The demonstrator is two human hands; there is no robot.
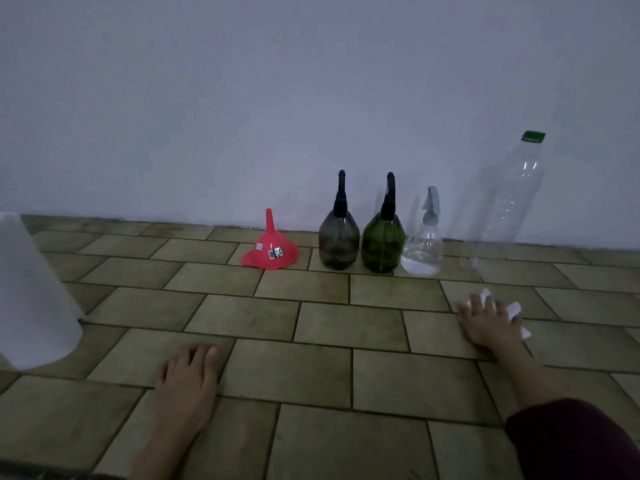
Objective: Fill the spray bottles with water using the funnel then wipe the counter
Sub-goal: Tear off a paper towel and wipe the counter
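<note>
two bare hands and forearms, one sleeve in view

the left hand [188, 370] and its forearm are bare, with no ring or watch showing. the right hand [486, 322] is bare too; a dark maroon sleeve [575, 441] covers that arm above the forearm.

Red funnel [269, 252], green spray bottle [382, 245]

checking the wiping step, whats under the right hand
A white tissue lies under the right hand on the tiled counter; only its corners show past the fingers. The part under the palm is hidden.
</note>
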